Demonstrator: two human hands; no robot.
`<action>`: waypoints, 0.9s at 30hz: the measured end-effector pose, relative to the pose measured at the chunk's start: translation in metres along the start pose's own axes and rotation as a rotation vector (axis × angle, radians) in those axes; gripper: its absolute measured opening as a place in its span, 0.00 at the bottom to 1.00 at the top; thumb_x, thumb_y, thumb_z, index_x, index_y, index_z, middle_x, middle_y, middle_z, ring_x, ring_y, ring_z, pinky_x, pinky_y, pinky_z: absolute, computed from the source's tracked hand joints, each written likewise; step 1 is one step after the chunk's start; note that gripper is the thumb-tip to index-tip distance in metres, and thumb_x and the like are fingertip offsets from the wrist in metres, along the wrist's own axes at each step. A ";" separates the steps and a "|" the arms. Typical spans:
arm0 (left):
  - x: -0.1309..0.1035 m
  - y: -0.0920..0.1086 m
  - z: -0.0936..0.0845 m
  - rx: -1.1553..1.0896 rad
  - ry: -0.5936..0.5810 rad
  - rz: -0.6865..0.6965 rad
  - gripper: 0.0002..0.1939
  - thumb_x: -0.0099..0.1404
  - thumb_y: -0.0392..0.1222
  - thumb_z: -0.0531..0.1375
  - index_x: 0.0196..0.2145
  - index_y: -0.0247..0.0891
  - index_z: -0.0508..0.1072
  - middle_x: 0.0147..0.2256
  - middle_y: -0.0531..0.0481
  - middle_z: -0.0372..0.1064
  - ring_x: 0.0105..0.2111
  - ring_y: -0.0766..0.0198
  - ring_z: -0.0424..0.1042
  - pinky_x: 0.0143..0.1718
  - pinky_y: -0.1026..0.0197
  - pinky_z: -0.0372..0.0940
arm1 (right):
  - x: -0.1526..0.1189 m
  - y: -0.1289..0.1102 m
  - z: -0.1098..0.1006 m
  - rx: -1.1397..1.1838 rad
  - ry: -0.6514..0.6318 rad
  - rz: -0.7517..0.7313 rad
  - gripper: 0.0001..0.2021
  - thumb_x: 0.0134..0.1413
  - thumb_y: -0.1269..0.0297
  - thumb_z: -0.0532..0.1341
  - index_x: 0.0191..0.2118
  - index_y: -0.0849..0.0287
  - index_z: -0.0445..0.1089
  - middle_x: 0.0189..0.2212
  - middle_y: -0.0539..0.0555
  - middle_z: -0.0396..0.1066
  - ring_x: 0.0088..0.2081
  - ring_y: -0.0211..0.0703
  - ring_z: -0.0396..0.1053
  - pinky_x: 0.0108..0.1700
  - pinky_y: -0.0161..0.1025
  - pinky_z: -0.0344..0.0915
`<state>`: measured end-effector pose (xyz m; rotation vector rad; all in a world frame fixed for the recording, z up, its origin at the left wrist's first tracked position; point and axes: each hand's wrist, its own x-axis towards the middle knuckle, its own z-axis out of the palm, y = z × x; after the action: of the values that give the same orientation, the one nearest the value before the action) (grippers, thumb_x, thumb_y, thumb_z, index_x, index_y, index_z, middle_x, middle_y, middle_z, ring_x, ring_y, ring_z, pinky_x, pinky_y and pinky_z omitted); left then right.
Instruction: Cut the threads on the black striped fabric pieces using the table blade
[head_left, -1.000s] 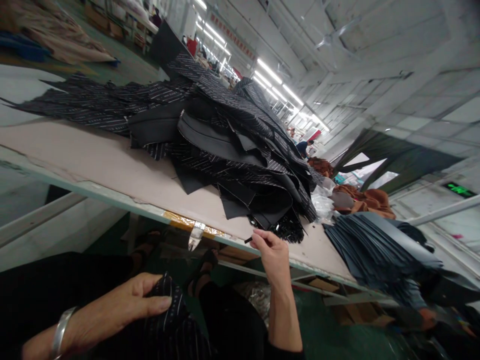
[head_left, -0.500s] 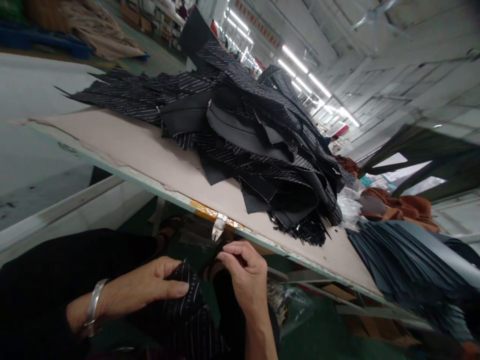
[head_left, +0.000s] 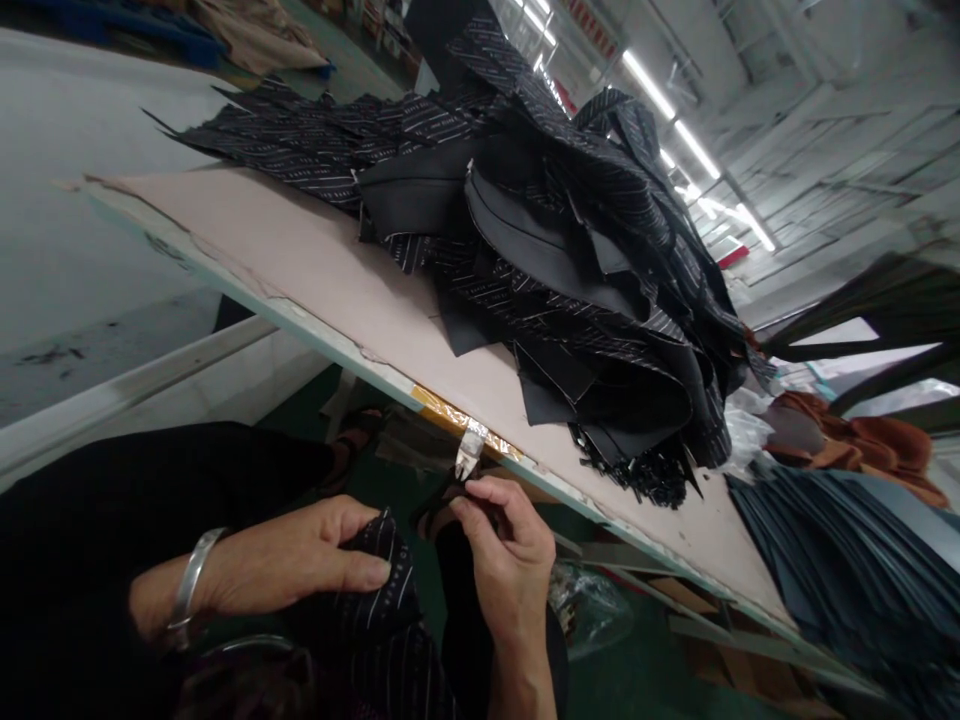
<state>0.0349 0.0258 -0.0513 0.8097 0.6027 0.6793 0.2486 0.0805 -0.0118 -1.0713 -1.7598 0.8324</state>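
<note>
Both your hands work the striped cloth at your lap, below the tabletop edge.

Your left hand [head_left: 300,565] clamps the striped fabric piece [head_left: 375,610]; your right hand [head_left: 499,555], just beside it, pinches a small dark bit; the tabletop [head_left: 315,270] above carries the heap of dark cut pieces [head_left: 570,260], well apart.

This is a garment factory floor, a large clothing workshop. A long work table [head_left: 322,270] carries a heap of cut dark striped fabric pieces [head_left: 570,260], and to the right lies a fanned stack of blue-grey cut pieces [head_left: 840,570] with rust-brown cloth [head_left: 862,445] beyond it. Rows of strip lights [head_left: 675,120] run far down a high white ceiling. At far left, tan cloth [head_left: 255,30] is piled on the green floor [head_left: 645,670].
</note>
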 end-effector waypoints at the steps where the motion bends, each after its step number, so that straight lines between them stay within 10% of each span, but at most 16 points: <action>1: 0.000 0.000 0.000 -0.008 -0.003 -0.003 0.18 0.64 0.56 0.69 0.35 0.37 0.81 0.28 0.55 0.67 0.27 0.69 0.59 0.31 0.69 0.57 | 0.000 -0.001 0.000 -0.013 0.005 -0.034 0.07 0.57 0.75 0.67 0.36 0.54 0.79 0.32 0.49 0.78 0.34 0.39 0.75 0.35 0.33 0.70; 16: 0.001 -0.002 -0.002 -0.011 0.005 -0.018 0.19 0.63 0.57 0.69 0.33 0.36 0.79 0.28 0.54 0.66 0.26 0.68 0.57 0.30 0.67 0.56 | 0.010 -0.002 0.007 -0.239 -0.045 -0.522 0.17 0.60 0.86 0.59 0.42 0.55 0.74 0.34 0.52 0.80 0.38 0.42 0.78 0.45 0.42 0.76; 27: 0.001 -0.003 -0.002 -0.027 0.001 -0.027 0.17 0.62 0.55 0.69 0.32 0.36 0.77 0.28 0.54 0.65 0.27 0.66 0.57 0.31 0.67 0.57 | 0.013 0.007 0.009 -0.323 -0.086 -0.604 0.17 0.57 0.88 0.60 0.39 0.56 0.75 0.34 0.52 0.82 0.40 0.43 0.79 0.49 0.42 0.78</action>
<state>0.0352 0.0260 -0.0554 0.7754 0.6029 0.6622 0.2394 0.0945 -0.0169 -0.6335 -2.1756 0.2267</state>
